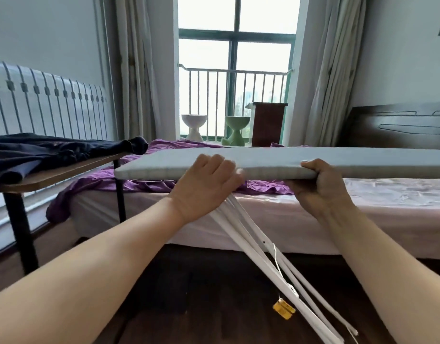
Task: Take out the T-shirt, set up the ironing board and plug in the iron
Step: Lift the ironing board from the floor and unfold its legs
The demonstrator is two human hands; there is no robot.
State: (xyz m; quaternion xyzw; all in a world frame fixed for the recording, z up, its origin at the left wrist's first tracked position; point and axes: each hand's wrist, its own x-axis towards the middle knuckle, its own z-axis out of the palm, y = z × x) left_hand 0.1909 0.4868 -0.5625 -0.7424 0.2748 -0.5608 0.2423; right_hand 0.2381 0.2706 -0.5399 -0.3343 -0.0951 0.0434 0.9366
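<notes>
Behind the ironing board (263, 162) lies a bed (388, 194), a table (65, 175) leftward.

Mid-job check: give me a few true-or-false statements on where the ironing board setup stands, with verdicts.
1. Both the left hand and the right hand grip the ironing board. True.
2. The board's legs are spread wide apart. False: they are bunched together, slanting down below the board.
3. A dark T-shirt lies on the small table at the left. True.
4. An iron sits on the board. False: no iron is in view.
</notes>
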